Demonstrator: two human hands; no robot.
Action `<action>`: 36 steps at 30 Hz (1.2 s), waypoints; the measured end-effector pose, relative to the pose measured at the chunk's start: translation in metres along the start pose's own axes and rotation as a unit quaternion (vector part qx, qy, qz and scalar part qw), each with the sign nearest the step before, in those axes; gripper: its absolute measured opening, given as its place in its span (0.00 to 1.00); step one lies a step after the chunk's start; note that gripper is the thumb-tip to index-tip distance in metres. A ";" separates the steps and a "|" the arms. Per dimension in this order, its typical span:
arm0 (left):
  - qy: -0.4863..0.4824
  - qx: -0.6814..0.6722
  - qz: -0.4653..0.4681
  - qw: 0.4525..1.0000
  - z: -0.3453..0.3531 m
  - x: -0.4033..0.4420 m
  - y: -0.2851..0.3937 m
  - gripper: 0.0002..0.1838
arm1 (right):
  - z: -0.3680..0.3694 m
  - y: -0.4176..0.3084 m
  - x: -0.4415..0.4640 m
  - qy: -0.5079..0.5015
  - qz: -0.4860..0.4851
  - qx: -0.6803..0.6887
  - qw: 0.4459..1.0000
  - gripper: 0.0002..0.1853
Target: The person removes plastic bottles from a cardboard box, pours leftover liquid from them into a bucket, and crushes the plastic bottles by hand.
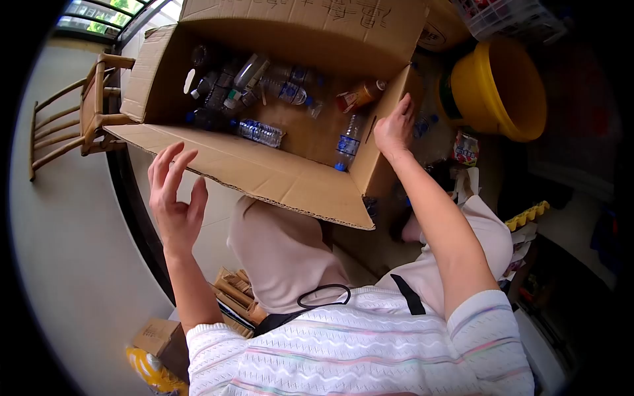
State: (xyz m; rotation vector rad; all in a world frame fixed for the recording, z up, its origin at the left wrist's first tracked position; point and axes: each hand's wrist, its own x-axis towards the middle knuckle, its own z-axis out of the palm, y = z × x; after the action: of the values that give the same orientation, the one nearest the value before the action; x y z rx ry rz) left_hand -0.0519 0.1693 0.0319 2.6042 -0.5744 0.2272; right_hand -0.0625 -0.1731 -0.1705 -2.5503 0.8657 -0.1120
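A large open cardboard box (264, 173) stands in front of my knees, its near flap folded out toward me. Several clear plastic bottles (261, 132) lie inside, mostly at the left, along with an orange-red bottle (361, 96) near the right wall. My left hand (177, 195) is raised beside the near flap's left part, fingers apart and holding nothing. Against the outside of the box's right wall rests my right hand (395, 129), its thumb and fingers near the top edge; some fingers are hidden, so its grip is unclear.
A yellow bucket (492, 89) stands right of the box, below a white plastic basket (508, 20). At the left is a wooden chair (92, 109). Folded cardboard (234, 290) and a small box (157, 335) lie at the lower left.
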 end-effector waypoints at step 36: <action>-0.178 0.268 0.011 0.947 -0.014 0.123 -0.070 0.20 | -0.003 -0.099 -0.086 -0.552 -0.246 0.222 0.765 0.41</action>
State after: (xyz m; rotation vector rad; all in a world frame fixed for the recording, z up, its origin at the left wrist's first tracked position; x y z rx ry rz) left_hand 0.0883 0.1881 0.0472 3.2017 -0.7473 -0.1049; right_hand -0.0770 -0.0531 -0.1190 -1.8001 -0.2821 0.8433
